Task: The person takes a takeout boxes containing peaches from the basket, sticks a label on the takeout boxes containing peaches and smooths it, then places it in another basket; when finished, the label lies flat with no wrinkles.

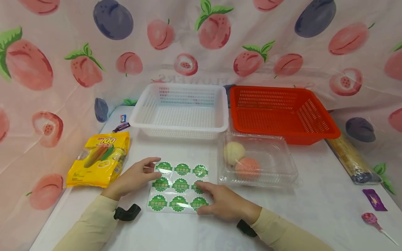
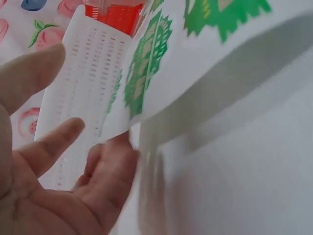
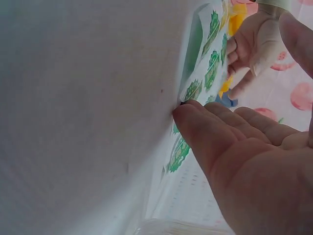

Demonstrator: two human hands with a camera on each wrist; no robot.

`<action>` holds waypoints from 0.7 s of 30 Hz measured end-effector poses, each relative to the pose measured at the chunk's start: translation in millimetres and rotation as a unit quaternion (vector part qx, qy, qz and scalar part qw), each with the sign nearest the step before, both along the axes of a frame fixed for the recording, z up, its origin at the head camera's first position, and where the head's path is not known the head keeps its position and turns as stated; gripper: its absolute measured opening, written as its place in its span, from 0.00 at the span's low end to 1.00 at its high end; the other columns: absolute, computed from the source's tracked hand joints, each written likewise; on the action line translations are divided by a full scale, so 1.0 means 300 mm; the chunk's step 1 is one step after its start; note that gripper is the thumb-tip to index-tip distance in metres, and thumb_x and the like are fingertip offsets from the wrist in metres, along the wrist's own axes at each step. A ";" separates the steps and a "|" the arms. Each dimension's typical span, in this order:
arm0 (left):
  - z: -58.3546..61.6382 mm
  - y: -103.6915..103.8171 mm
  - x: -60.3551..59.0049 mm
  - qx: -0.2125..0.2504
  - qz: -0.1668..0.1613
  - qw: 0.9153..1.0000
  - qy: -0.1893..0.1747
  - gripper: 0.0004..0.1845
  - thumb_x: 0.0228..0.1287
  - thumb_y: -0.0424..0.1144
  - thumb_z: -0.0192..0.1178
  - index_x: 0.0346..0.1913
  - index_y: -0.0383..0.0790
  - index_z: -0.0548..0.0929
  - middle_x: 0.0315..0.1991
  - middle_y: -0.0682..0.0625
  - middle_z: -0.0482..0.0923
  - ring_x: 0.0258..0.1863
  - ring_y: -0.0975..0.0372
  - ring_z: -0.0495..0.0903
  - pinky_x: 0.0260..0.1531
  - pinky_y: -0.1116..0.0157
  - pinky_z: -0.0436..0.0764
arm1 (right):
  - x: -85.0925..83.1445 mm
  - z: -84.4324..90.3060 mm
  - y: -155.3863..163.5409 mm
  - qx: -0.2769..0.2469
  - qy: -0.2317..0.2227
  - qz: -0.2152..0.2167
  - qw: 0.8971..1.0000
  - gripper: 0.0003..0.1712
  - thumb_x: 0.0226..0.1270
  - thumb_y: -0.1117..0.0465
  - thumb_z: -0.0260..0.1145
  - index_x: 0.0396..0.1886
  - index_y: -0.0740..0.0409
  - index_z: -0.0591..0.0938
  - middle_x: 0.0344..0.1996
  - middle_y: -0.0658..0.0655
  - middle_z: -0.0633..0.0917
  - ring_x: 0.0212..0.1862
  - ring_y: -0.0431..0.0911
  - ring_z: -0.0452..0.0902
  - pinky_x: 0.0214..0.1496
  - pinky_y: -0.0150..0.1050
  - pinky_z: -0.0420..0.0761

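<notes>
A sheet of round green stickers (image 1: 180,185) with pale lettering lies in front of me between my two hands. At its left edge is my left hand (image 1: 138,176), whose lower fingers touch the sheet's underside in the left wrist view; the thumb stands apart. That edge of the sheet (image 2: 161,93) lifts off the table there. Along the right edge, my right hand (image 1: 227,204) rests with its fingers extended, fingertips against the sheet (image 3: 210,73). The right thumb is spread away from the fingers.
A white basket (image 1: 179,130) and a red basket (image 1: 282,134) stand at the back. A clear lidded box (image 1: 273,160) holds a cream and a pink ball. On the left lies a yellow candy bag (image 1: 91,177); on the right, a noodle-like pack (image 1: 355,160), purple wrapper (image 1: 374,199) and lollipop (image 1: 370,218).
</notes>
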State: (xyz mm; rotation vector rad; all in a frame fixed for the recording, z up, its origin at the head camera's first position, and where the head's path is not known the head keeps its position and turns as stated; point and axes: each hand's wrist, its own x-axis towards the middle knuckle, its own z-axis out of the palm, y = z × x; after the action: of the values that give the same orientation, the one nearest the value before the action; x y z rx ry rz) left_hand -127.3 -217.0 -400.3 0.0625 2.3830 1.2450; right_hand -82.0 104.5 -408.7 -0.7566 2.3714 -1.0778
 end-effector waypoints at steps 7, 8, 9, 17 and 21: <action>-0.023 0.010 -0.013 0.088 -0.004 0.996 -0.003 0.37 0.65 0.47 0.68 0.75 0.46 0.68 0.77 0.37 0.55 0.76 0.38 0.46 0.70 0.36 0.48 | -0.009 -0.008 -0.010 0.010 -0.010 -0.002 1.000 0.45 0.59 0.49 0.77 0.73 0.56 0.70 0.68 0.52 0.74 0.68 0.46 0.69 0.70 0.46 0.68; -0.026 0.015 -0.012 0.099 -0.009 0.995 -0.003 0.36 0.65 0.45 0.68 0.74 0.44 0.68 0.76 0.38 0.55 0.76 0.39 0.46 0.70 0.37 0.47 | -0.010 -0.008 -0.011 0.009 -0.011 -0.002 1.000 0.45 0.59 0.49 0.77 0.73 0.56 0.70 0.68 0.52 0.74 0.68 0.46 0.69 0.70 0.46 0.68; -0.029 0.021 -0.013 0.104 -0.014 0.995 -0.002 0.35 0.66 0.44 0.67 0.73 0.43 0.69 0.76 0.38 0.56 0.76 0.39 0.47 0.71 0.38 0.46 | -0.011 -0.008 -0.013 0.008 -0.012 -0.002 1.000 0.45 0.59 0.49 0.77 0.73 0.56 0.70 0.69 0.52 0.74 0.68 0.45 0.69 0.70 0.46 0.68; -0.025 0.049 -0.009 0.091 -0.023 0.996 0.008 0.27 0.67 0.44 0.67 0.67 0.43 0.78 0.70 0.41 0.68 0.68 0.46 0.63 0.70 0.40 0.55 | -0.005 0.011 -0.010 -0.006 -0.001 -0.001 1.000 0.44 0.60 0.48 0.76 0.73 0.55 0.70 0.68 0.51 0.75 0.67 0.45 0.70 0.69 0.47 0.69; 0.005 0.044 -0.005 0.075 -0.021 0.997 0.027 0.26 0.65 0.45 0.68 0.64 0.44 0.80 0.68 0.42 0.70 0.66 0.47 0.65 0.69 0.41 0.58 | 0.007 0.057 0.003 -0.031 0.021 0.005 0.999 0.42 0.61 0.49 0.75 0.72 0.57 0.71 0.65 0.54 0.77 0.64 0.48 0.73 0.63 0.49 0.75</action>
State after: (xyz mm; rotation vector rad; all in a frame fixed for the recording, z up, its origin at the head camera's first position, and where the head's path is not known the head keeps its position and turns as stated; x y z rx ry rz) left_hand -128.9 -203.7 -398.9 0.1938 2.3166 1.4161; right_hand -80.0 105.3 -391.6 -0.8193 2.3751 -1.1469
